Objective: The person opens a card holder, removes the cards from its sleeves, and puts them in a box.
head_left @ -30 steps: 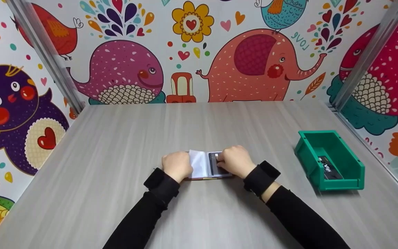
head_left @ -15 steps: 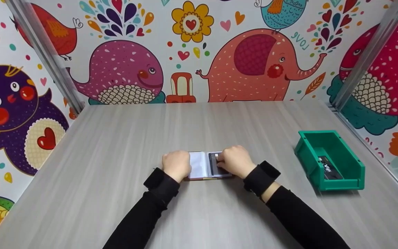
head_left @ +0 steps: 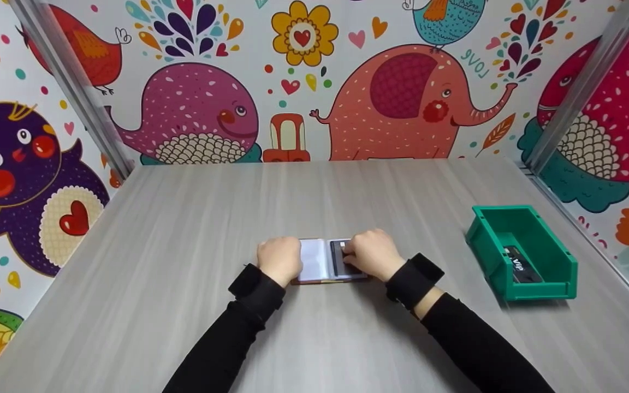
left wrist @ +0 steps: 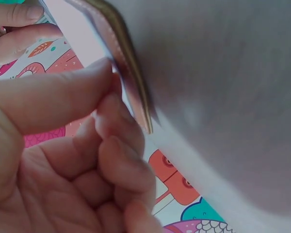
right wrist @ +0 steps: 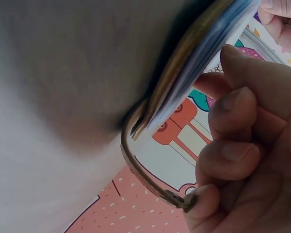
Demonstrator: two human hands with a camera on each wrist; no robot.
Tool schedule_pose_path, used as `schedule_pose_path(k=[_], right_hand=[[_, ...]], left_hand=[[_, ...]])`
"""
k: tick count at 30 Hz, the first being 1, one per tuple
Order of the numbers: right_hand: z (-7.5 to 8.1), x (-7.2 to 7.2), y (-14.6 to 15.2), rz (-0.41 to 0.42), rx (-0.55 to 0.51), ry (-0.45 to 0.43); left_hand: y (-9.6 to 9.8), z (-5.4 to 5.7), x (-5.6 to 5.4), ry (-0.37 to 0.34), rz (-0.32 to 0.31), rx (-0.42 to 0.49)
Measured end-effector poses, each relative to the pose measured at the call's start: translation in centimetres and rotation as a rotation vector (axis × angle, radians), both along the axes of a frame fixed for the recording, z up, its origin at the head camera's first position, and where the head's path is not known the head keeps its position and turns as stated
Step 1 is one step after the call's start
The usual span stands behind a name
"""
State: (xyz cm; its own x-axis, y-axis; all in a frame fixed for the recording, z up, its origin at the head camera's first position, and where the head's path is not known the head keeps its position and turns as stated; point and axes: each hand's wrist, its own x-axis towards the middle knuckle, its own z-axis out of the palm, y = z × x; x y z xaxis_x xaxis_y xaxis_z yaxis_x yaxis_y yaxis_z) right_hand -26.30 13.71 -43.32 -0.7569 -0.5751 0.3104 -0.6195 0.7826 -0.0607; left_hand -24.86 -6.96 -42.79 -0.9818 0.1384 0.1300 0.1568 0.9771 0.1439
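Note:
An open card holder [head_left: 313, 261] with clear plastic sleeves lies on the table in front of me. My left hand [head_left: 280, 260] is at its left edge; in the left wrist view the thumb and index finger pinch at the sleeve edge above the tan cover [left wrist: 131, 73]. My right hand [head_left: 375, 254] is over the right side, thumb and index finger holding at a dark card [head_left: 338, 258] in the sleeve there. In the right wrist view the stacked sleeves [right wrist: 203, 58] show edge-on, and a snap strap [right wrist: 145, 178] sticks out by the little finger.
To the right stands a green bin [head_left: 544, 289] with a black card [head_left: 521, 266] marked "VIP" inside. Printed walls [head_left: 292, 82] with cartoon animals close off the back and sides of the table [head_left: 211, 207].
The left clear sleeve, lifted and skewed one second ago, now lies flat against the holder. My left hand has shifted very slightly; the right stays on the card side.

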Motion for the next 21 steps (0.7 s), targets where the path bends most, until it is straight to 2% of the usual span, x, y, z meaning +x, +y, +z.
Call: schedule_pose_path(k=[12, 21], right_hand=[[1.1, -0.1, 1.3, -0.005, -0.058, 0.001], [0.6, -0.3, 2.5, 0.021, -0.056, 0.061]], left_hand=[[0.0, 0.0, 0.1, 0.007, 0.0, -0.013], [0.0, -0.1, 0.4, 0.066, -0.013, -0.001]])
